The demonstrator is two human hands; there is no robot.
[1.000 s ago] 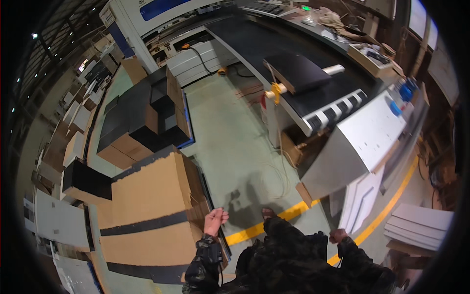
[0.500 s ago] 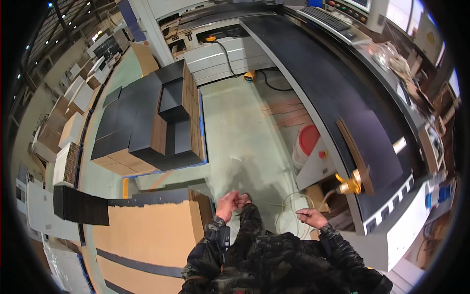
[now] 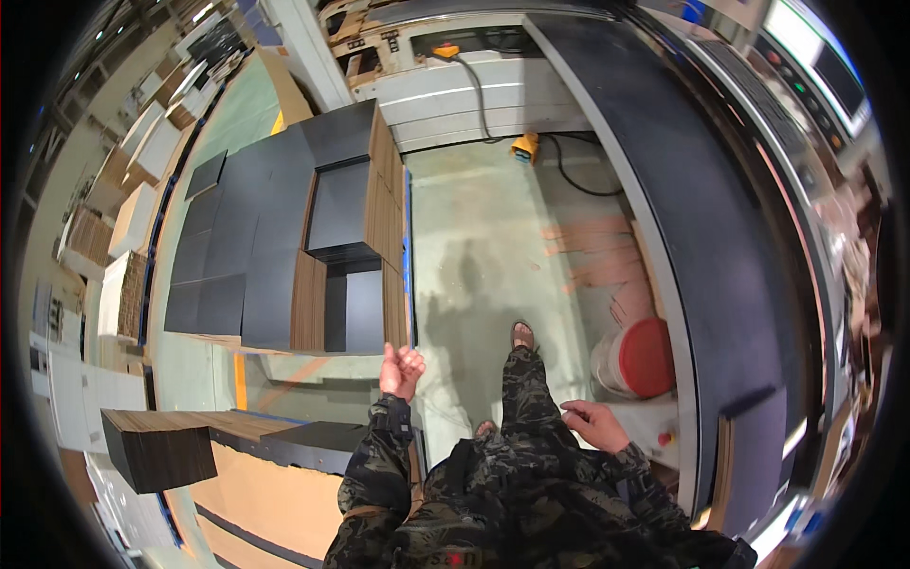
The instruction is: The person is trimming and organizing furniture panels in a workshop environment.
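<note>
My left hand (image 3: 402, 372) hangs in front of my body with loosely bent fingers and nothing in it. It is nearest to the stack of dark-faced boards (image 3: 270, 213), just off that stack's near right corner. My right hand (image 3: 597, 427) is beside my right thigh, open and holding nothing, fingers partly stretched. To its upper right stands a white bucket with a red lid (image 3: 646, 357). A few short dark panels (image 3: 749, 455) lie on the near end of the long black machine bed (image 3: 654, 142) at the right.
Ahead, a yellow foot pedal (image 3: 524, 146) with a black cable lies on the floor before the machine. Orange-brown strips (image 3: 590, 248) lie beneath the bed. At lower left, a black-ended board stack (image 3: 161, 455) sits on a cardboard-coloured pile (image 3: 275, 484). A control panel (image 3: 806, 85) stands at upper right.
I have stepped forward and the view has shifted toward the board stack and machine. My left hand has lifted away from my leg. Both hands stay empty.
</note>
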